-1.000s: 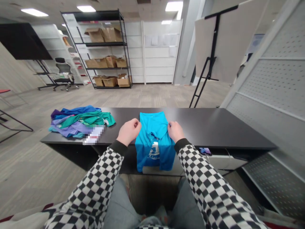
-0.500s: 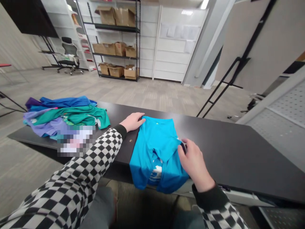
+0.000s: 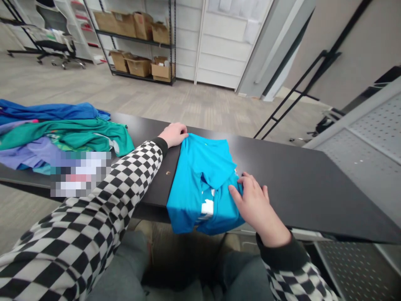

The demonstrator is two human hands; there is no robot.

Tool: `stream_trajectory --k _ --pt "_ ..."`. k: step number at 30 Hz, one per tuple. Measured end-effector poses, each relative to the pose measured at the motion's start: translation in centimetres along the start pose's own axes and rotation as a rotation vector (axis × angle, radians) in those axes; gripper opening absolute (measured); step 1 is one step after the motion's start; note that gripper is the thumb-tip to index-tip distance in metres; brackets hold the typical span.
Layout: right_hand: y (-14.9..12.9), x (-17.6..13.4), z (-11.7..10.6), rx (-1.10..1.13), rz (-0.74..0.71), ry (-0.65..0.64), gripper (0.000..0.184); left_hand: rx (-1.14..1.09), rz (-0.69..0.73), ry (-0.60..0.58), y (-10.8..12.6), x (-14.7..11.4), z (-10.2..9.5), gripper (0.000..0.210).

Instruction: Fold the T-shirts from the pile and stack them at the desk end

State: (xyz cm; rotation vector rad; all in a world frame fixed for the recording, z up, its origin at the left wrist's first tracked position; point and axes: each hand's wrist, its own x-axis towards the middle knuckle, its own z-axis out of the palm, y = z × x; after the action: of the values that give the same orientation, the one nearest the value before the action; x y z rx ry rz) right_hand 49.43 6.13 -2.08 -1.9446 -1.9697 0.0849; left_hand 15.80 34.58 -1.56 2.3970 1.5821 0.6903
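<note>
A bright blue shirt lies partly folded on the black table, its lower part hanging over the near edge. My left hand grips the shirt's far left corner on the tabletop. My right hand rests flat on the shirt's right side near the table edge, fingers spread. Both sleeves are black and white checkered.
A pile of blue, green and purple clothes lies on the table's left end, with a blurred patch below it. Behind stand a metal shelf with cardboard boxes, an office chair and a black easel stand. A perforated grey panel is at right.
The view has tilted down and toward the table. My left hand went from beside the shirt's middle to its far left corner. My right hand slid down to the shirt's near right side.
</note>
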Motion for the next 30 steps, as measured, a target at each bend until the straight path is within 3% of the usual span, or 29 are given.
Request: stream_trajectory --k 4,7,9,11,15,19,21,23,26,30 --pt "-0.2 0.7 0.0 -0.004 0.012 0.021 0.036 0.059 0.040 0.096 2.2 -2.1 -1.3 0.031" --pt "-0.8 0.6 -0.9 0.022 -0.010 0.083 0.038 -0.012 0.202 0.148 4.8 -4.6 -2.3 0.043" --pt "-2.1 -0.1 -2.0 0.085 -0.071 0.172 0.038 -0.081 0.333 0.062 6.5 -6.1 -2.3 0.047" --pt "-4.1 -1.4 -3.2 0.178 -0.142 0.175 0.036 -0.088 0.383 -0.100 7.8 -7.0 -1.7 0.056" --pt "-8.6 -4.5 -3.7 0.198 -0.208 -0.120 0.046 0.052 0.283 -0.353 9.0 -7.2 0.0 0.079" --pt "-10.3 -7.8 -1.7 0.172 -0.196 -0.285 0.049 0.092 0.258 -0.373 9.0 -6.9 0.3 0.085" --pt "-10.0 -9.5 -0.2 0.248 -0.179 -0.352 0.039 0.090 0.258 -0.370 9.0 -6.9 0.1 0.085" --pt "-9.4 -10.9 1.4 0.363 -0.136 -0.350 0.027 0.084 0.262 -0.370 8.9 -6.9 -0.1 0.086" --pt "-8.9 -12.0 3.6 0.565 -0.044 -0.298 0.048 0.077 0.270 -0.372 8.8 -6.9 -0.2 0.087" --pt "-9.4 -11.3 5.5 0.817 0.075 -0.275 0.040 0.069 0.268 -0.377 8.6 -6.8 0.0 0.090"
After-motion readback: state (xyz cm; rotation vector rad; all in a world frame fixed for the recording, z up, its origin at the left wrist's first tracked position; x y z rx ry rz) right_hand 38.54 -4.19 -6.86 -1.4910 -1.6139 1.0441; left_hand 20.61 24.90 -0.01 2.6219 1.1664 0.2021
